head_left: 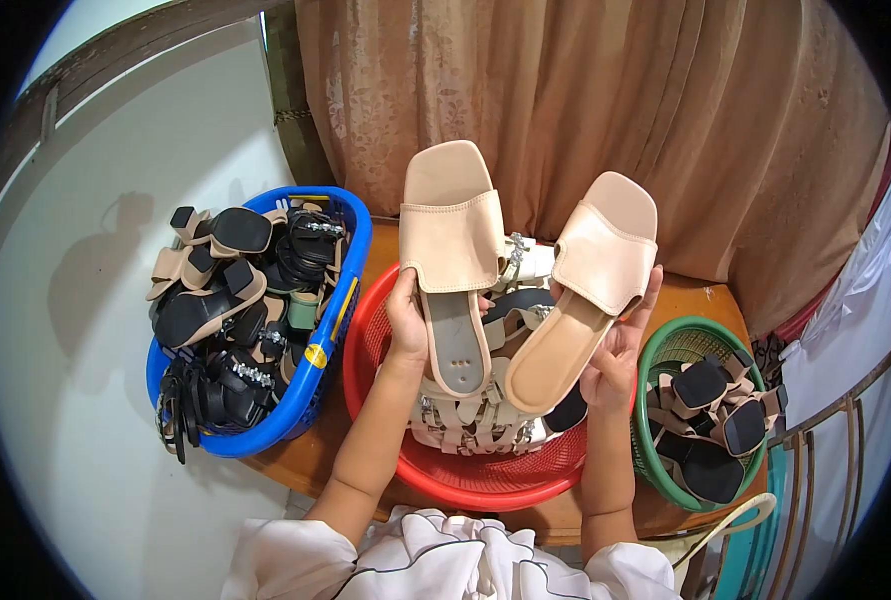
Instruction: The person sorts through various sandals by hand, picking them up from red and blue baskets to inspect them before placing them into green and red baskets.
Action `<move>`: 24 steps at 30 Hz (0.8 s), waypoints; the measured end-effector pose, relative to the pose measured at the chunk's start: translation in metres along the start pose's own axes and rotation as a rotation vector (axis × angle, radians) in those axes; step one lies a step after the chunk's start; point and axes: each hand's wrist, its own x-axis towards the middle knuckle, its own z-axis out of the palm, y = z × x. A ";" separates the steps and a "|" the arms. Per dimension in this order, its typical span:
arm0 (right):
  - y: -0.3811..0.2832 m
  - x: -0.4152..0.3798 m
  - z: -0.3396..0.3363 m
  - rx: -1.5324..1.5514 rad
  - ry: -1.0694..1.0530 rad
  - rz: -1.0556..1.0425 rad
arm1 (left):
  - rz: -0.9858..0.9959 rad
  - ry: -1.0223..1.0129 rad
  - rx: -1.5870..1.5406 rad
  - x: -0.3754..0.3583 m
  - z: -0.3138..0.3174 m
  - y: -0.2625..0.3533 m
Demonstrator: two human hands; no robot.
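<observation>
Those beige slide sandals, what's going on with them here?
One person holds up two: the left hand has the grey-bedded sandal, the right hand the tan-bedded sandal. Both are above a red basket of footwear, with a blue basket to its left and a green basket to its right, also holding footwear.

So there's this orange-brown wooden table (701,300), and a blue basket (361,235) sits at its left end, heaped with black and beige heeled sandals. A green basket (638,430) is at the table's right end, with a smaller bunch of black-soled ones. Big brown curtain (606,80) hangs behind the table, kinda pleated, with a faint pattern toward the left. Left of the table is a white wall (56,300) with a soft shadow (96,270) on it. Off to the table's right: white fabric (826,350), some thin bars (856,450), and something teal (756,530).
</observation>
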 end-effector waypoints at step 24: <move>0.009 -0.024 -0.035 -0.310 0.122 -0.203 | 0.005 -0.018 0.017 -0.001 0.002 0.001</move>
